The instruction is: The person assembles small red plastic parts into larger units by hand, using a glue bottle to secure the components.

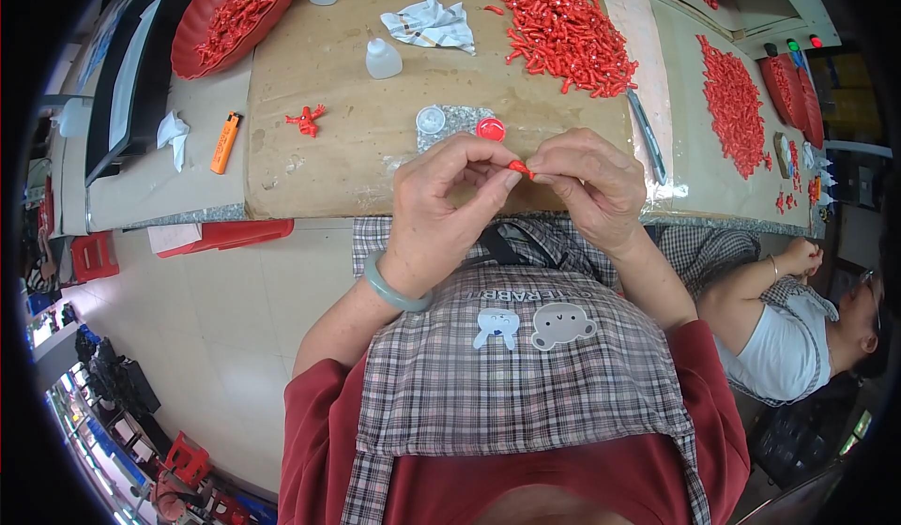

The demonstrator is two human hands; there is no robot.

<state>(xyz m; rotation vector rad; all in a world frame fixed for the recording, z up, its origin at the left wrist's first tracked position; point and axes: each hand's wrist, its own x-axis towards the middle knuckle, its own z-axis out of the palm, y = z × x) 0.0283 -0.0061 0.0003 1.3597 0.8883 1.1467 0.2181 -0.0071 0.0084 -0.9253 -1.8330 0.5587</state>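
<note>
Between my two hands, just above the table's near edge, is a small glossy red piece (519,167). My left hand (446,187), with a pale green bangle at its wrist, pinches one end of it between thumb and finger. The thumb and finger of my right hand (591,182) close on the other end. Just beyond my fingers lie a small clear cap of whitish stuff (431,120) and a small round dish of red paint-like stuff (490,129), both on a speckled grey slab (460,114). A cluster of joined red pieces (306,120) rests to the left.
A large heap of red pieces (568,37) covers the far right, beside a craft knife (648,136). White squeeze bottles (383,59), a crumpled cloth (430,24), an orange lighter (225,143) and a red basin (202,60) stand around. Another person (779,337) sits at right.
</note>
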